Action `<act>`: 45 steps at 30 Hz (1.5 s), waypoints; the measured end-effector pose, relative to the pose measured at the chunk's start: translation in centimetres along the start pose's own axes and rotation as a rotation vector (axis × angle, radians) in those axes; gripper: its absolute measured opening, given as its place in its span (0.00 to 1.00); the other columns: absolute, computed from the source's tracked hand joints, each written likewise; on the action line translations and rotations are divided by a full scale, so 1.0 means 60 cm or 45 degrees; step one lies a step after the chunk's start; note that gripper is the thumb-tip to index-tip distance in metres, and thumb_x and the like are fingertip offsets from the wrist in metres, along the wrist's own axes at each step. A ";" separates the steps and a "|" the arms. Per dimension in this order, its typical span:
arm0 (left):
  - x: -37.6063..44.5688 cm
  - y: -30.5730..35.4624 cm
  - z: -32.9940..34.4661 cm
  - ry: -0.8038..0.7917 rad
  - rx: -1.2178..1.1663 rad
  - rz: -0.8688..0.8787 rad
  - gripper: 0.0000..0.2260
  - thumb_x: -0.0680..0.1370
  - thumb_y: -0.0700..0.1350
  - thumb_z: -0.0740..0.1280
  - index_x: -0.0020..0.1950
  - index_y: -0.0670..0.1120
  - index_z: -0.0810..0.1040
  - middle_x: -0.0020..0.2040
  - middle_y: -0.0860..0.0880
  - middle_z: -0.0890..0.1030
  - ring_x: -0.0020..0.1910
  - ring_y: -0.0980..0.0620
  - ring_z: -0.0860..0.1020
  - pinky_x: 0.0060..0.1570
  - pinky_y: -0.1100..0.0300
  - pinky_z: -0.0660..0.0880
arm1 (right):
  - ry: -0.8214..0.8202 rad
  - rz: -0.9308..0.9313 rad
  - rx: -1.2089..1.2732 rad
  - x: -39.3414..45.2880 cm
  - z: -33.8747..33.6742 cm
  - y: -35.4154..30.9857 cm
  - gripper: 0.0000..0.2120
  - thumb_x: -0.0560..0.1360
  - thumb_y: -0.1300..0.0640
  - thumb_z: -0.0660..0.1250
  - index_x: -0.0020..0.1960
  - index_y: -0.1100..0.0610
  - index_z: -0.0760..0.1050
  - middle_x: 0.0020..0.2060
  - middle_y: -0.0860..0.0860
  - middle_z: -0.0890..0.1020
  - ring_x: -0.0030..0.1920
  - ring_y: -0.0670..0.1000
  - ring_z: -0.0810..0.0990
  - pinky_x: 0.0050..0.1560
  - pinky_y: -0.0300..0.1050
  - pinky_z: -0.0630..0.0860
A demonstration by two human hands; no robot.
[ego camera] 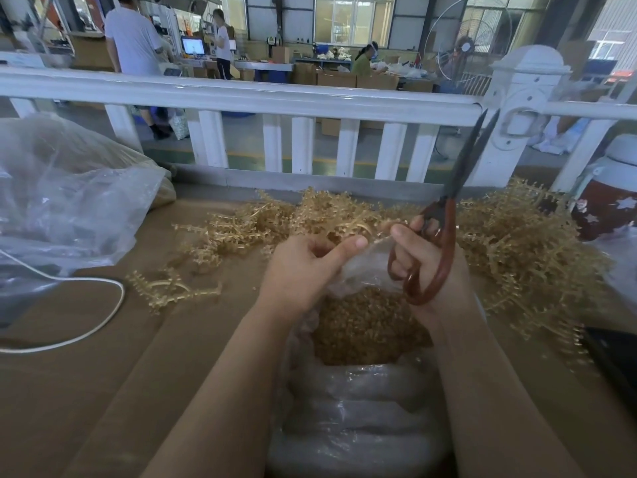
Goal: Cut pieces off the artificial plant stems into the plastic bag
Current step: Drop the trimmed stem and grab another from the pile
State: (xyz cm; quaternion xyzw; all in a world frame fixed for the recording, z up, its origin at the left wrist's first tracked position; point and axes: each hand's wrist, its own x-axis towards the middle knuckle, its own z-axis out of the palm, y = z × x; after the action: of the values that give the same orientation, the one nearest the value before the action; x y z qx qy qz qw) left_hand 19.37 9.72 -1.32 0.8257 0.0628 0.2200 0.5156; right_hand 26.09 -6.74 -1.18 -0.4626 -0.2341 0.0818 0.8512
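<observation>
A clear plastic bag (362, 408) stands open in front of me, partly filled with small tan cut pieces (365, 326). My left hand (303, 267) pinches the bag's far rim between thumb and fingers. My right hand (424, 260) grips red-handled scissors (444, 236) whose dark blades point up and stand slightly apart; its thumb also touches the bag's rim. A heap of tan artificial plant stems (517, 243) lies on the brown table behind and to the right of the bag. One loose stem (169, 288) lies to the left.
A large crumpled clear bag (69, 201) fills the left of the table, with a white cord (86, 326) looping below it. A white railing (275, 101) runs along the far edge. A flask (610, 201) stands at right, a dark object (613, 357) below it.
</observation>
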 end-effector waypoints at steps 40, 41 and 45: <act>0.002 0.023 -0.004 -0.225 -1.113 -0.142 0.06 0.69 0.45 0.72 0.33 0.52 0.86 0.54 0.54 0.86 0.50 0.58 0.83 0.48 0.65 0.79 | -0.039 0.094 -0.080 -0.018 0.036 -0.020 0.12 0.73 0.72 0.69 0.45 0.59 0.70 0.36 0.53 0.81 0.26 0.41 0.77 0.28 0.32 0.73; 0.001 0.021 -0.002 -0.235 -1.137 -0.147 0.04 0.69 0.44 0.72 0.37 0.51 0.87 0.53 0.53 0.86 0.50 0.57 0.84 0.47 0.66 0.78 | -0.049 0.101 -0.118 -0.017 0.037 -0.019 0.12 0.71 0.70 0.71 0.45 0.58 0.70 0.37 0.54 0.82 0.25 0.41 0.75 0.27 0.32 0.71; 0.001 0.018 0.001 -0.283 -1.142 -0.200 0.11 0.70 0.48 0.72 0.51 0.51 0.87 0.56 0.54 0.85 0.55 0.58 0.83 0.51 0.64 0.77 | -0.108 0.102 -0.118 -0.019 0.041 -0.019 0.12 0.71 0.72 0.69 0.44 0.60 0.70 0.37 0.53 0.84 0.27 0.41 0.78 0.29 0.32 0.74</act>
State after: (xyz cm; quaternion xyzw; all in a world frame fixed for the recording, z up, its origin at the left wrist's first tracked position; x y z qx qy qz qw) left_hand 19.33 9.21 -0.36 0.5325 -0.0319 0.0959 0.8404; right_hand 23.82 -5.95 0.52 -0.5066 -0.2549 0.1245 0.8142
